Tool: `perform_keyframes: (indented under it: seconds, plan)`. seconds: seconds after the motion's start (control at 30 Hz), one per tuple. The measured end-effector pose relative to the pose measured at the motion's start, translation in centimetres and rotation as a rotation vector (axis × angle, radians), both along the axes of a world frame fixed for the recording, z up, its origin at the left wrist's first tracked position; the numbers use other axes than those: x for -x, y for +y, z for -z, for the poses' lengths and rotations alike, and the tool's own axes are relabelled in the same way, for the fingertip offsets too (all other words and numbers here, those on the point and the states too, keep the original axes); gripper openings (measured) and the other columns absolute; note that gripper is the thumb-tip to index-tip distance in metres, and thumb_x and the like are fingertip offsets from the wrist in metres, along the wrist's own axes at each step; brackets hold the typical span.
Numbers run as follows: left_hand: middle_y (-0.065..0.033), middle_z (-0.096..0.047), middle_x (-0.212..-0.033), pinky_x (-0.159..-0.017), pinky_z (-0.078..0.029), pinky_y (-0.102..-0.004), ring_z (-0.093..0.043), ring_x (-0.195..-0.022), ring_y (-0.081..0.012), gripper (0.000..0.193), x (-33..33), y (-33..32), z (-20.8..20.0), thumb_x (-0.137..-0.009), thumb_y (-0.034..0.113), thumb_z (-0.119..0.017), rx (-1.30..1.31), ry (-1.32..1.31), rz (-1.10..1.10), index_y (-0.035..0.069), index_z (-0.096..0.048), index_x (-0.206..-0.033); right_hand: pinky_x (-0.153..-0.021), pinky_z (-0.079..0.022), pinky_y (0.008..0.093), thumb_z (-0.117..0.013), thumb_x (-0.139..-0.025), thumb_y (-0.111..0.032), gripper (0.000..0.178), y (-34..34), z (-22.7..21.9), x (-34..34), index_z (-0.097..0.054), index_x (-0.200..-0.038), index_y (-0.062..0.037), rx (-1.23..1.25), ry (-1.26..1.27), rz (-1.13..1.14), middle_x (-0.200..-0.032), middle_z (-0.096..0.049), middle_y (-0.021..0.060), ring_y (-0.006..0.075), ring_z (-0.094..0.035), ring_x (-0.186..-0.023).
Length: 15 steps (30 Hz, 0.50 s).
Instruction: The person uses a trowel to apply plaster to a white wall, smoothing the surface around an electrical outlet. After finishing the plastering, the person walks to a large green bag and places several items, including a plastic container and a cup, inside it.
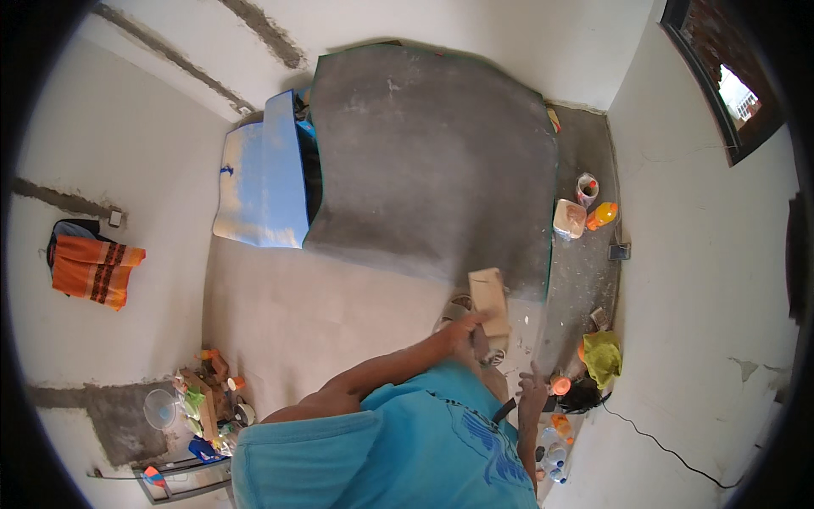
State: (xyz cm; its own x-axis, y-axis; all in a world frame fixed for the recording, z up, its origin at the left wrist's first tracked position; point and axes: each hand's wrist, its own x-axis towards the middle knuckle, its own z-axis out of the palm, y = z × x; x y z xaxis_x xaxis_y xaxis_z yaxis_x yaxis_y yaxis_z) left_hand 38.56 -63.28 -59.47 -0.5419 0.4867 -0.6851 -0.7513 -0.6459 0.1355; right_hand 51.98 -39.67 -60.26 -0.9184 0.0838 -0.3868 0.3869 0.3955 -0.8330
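My left hand [465, 332] reaches across in front of me, closed around a tan rectangular block [488, 297]. The block looks flat and light brown, and its exact kind does not show. A darker part beneath it, near my fingers, is blurred. Close to my right side, my right hand [532, 392] hangs with its fingers apart and nothing visible in it. An orange-topped item [560, 386] lies on the floor just beside that hand. Below the left hand, a sandalled foot [455, 312] is partly hidden by the arm.
A large grey sheet [432, 161] covers a pile ahead, with a blue sheet [284, 178] at its left. Along the right wall stand an orange bottle [602, 215], a pale tub [570, 219], and a green cloth [603, 358]. Clutter and a metal frame [182, 475] lie lower left.
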Motion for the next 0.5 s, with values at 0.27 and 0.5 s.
perform_keyframes:
  seconds: [0.27,0.5]
  plan:
    - [-0.0134,-0.064,-0.114,-0.085,-0.054,-0.0474,-0.065,-0.102,-0.0304,0.047,3.9,-15.9,1.7,-0.095,0.036,-0.063,0.339,0.121,-0.343,0.005,-0.051,-0.128,-0.070,-0.053,0.0454,-0.058,-0.084,-0.035,0.031,2.6,7.5,-8.1,-0.070,-0.095,-0.0094,-0.252,-0.215,-0.401,-0.093,-0.071,0.0128,0.0356,-0.068,-0.085]
    - [-0.0136,-0.062,-0.112,-0.083,-0.055,-0.0443,-0.064,-0.100,-0.0287,0.051,4.6,-25.8,2.3,-0.094,0.035,-0.065,0.542,0.163,-0.327,0.004,-0.048,-0.131,-0.069,-0.054,0.0447,-0.057,-0.086,-0.036,0.031,2.2,11.6,-4.6,-0.073,-0.084,-0.0093,-0.501,-0.070,-0.302,-0.088,-0.071,0.0145,0.0335,-0.069,-0.077]
